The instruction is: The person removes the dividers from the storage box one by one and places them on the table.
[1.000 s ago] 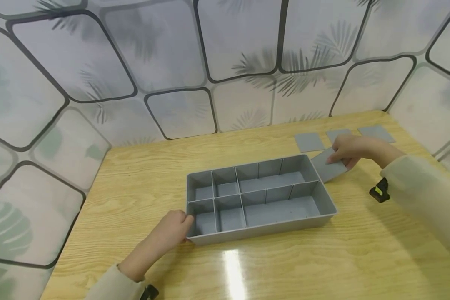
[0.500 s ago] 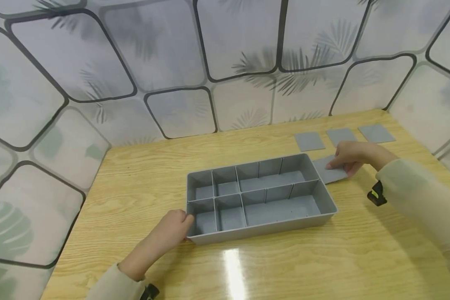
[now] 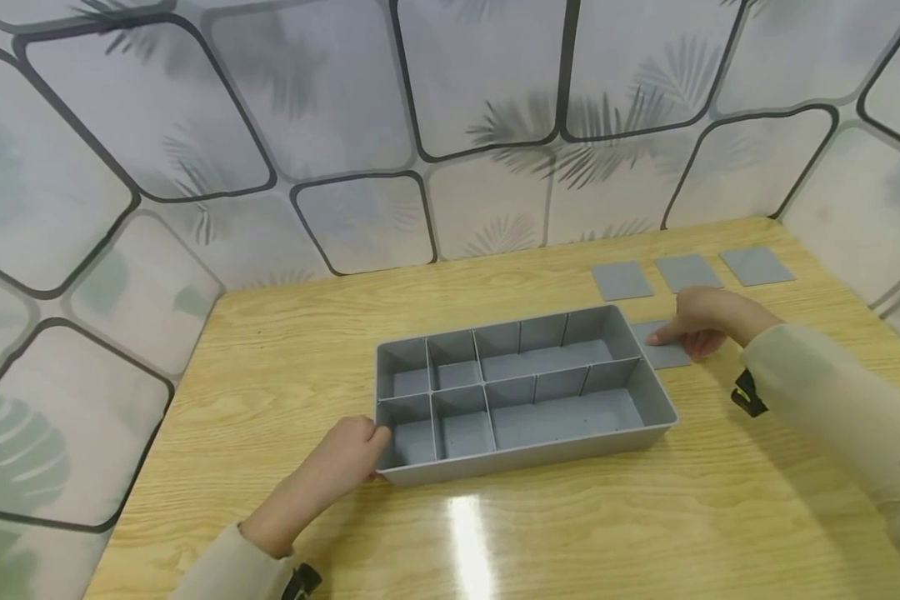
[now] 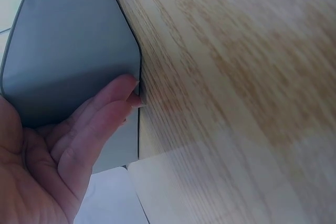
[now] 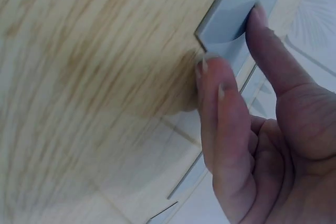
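Observation:
A long grey divider box (image 3: pixel 532 457) lies at a slant on the table, with several small compartments at its left and two longer ones at its right. My left hand (image 3: pixel 348 450) grips its near left corner, thumb over the rim; in the left wrist view the fingers lie against the outer grey wall (image 4: pixel 73 30). Beside the box's right end, a thin square grey divider plate (image 3: pixel 666 356) lies flat or nearly so. My right hand (image 3: pixel 705 318) holds that plate, thumb on its face and fingers at its edge, as the right wrist view (image 5: pixel 226 22) shows.
Behind the right hand, three more grey plates lie in a row: a left one (image 3: pixel 622 281), a middle one (image 3: pixel 687 272) and a right one (image 3: pixel 756 266). Patterned wall panels (image 3: pixel 487 200) border the wooden table (image 3: pixel 292 333) at the back and sides.
My right hand has lowered the grey divider plate from a tilted position to about flat on the table, right of the box. The left hand and the box have stayed put.

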A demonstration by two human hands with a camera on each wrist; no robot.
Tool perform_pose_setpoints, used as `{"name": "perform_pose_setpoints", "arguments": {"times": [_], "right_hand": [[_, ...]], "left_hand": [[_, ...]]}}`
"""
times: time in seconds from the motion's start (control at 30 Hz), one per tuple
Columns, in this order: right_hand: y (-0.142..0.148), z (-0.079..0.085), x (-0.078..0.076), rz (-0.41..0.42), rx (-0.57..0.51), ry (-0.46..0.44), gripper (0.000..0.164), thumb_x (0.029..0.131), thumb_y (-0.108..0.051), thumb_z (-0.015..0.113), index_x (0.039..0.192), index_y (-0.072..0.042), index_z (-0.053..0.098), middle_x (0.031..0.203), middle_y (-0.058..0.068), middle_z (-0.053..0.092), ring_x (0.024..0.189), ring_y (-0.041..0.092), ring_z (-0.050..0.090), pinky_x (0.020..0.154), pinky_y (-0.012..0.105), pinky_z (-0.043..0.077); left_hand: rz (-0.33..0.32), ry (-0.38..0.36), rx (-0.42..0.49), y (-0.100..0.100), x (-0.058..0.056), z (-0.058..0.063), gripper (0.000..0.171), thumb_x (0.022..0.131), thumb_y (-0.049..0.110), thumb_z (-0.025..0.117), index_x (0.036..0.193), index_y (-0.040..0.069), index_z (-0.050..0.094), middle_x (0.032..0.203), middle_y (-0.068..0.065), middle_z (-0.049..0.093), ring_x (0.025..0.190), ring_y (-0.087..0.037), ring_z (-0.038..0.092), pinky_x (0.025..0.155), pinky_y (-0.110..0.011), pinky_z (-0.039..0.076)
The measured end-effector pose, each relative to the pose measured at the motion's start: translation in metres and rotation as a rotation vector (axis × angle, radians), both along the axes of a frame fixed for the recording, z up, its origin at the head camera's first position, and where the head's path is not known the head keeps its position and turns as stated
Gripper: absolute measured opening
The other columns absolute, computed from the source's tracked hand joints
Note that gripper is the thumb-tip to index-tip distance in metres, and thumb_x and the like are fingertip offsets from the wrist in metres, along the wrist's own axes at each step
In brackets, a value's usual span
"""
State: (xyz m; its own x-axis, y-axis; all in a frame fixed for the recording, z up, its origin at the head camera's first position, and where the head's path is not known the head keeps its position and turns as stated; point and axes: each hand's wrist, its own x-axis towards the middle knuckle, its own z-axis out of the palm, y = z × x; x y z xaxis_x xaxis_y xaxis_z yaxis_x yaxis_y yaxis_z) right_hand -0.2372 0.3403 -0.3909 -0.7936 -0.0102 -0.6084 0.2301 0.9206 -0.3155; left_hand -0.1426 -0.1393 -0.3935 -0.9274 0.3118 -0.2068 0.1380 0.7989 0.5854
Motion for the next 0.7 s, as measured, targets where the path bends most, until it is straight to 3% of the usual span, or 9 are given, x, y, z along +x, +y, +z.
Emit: {"name": "perform_pose_setpoints", "arguments": {"times": [0.23,0.5,0.7], "right_hand": [[-0.004,0.010,0.001,0.045,0.016,0.019,0.049,0.069,-0.050,0.068,0.059,-0.006,0.048,0.050,-0.002,0.046,0.046,0.012,0.052,0.048,0.026,0.050],[0.003,0.031,-0.003,0.116,0.039,0.070,0.045,0.074,-0.043,0.065,0.064,-0.001,0.052,0.050,0.004,0.056,0.044,0.013,0.052,0.046,0.027,0.049],[-0.001,0.047,0.000,0.143,0.065,0.064,0.043,0.075,-0.042,0.065,0.060,-0.006,0.049,0.049,0.000,0.051,0.042,0.010,0.048,0.045,0.026,0.048]], "left_hand": [[-0.003,-0.005,-0.001,0.000,0.000,0.001,0.033,0.085,0.015,0.037,0.053,0.007,0.045,0.055,-0.005,0.048,0.046,-0.015,0.047,0.050,-0.031,0.042],[-0.004,-0.009,0.005,0.001,0.000,0.002,0.033,0.085,0.015,0.037,0.053,0.007,0.045,0.053,-0.005,0.049,0.044,-0.015,0.048,0.050,-0.031,0.042],[-0.006,-0.016,0.008,0.000,0.001,0.001,0.034,0.085,0.015,0.036,0.054,0.007,0.045,0.055,-0.005,0.049,0.045,-0.015,0.049,0.051,-0.031,0.043]]}}
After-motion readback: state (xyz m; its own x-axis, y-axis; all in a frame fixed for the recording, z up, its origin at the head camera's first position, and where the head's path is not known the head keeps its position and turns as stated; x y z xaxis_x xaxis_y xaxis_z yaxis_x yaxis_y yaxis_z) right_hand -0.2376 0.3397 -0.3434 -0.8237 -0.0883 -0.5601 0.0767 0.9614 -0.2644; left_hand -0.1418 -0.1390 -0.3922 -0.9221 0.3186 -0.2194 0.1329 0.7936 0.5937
